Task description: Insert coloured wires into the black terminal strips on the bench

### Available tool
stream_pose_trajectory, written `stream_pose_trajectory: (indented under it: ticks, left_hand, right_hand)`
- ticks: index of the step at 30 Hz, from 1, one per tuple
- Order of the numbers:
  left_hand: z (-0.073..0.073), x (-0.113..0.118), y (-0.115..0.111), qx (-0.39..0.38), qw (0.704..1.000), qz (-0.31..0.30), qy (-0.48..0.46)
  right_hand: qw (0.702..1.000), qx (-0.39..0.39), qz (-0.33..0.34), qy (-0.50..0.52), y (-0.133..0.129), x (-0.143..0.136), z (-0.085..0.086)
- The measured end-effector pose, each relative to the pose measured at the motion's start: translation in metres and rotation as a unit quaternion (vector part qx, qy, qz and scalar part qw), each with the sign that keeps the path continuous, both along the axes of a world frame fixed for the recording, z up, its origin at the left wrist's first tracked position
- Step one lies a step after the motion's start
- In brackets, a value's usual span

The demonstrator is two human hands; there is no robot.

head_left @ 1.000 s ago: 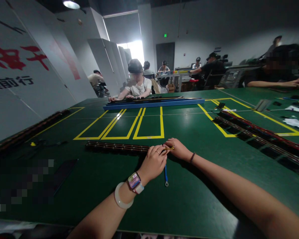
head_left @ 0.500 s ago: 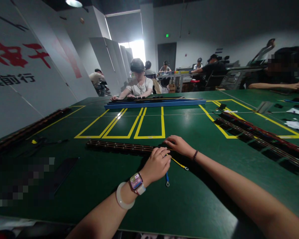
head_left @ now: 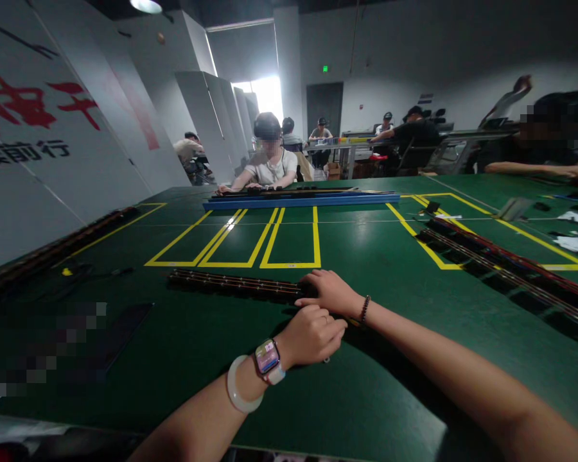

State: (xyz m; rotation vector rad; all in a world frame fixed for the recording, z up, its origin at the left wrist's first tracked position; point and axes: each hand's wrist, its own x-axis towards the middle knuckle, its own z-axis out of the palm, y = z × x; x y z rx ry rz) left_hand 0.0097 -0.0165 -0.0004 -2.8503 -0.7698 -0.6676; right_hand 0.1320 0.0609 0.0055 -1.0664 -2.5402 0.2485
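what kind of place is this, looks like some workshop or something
Probably an assembly workshop or similar workroom: a big green table marked with yellow outlines, a long dark strip lying on it, and a person in a light top at its far side.

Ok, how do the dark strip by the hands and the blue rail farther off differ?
The dark strip has thin lighter lines along it; the blue rail shows a plain side. The strip's right end is at the right hand; the rail lies before a seated co-worker. Both are long, narrow and on the green table.
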Motion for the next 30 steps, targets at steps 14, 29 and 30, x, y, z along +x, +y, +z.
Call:
stream_pose_trajectory:
  ticks: [14, 29, 30]
  left_hand:
    - [0.001, -0.001, 0.002, 0.001, 0.999, -0.002, 0.036]
    - [-0.003, -0.004, 0.005, -0.024, 0.999, 0.003, 0.041]
    - [-0.003, -0.004, 0.006, -0.024, 0.999, 0.004, 0.040]
  right_hand:
    - [0.987, 0.063, -0.125, -0.072, 0.062, 0.012, -0.014]
    - [0.949, 0.114, -0.281, -0.092, 0.177, 0.070, -0.041]
    - [0.945, 0.115, -0.292, -0.093, 0.182, 0.072, -0.042]
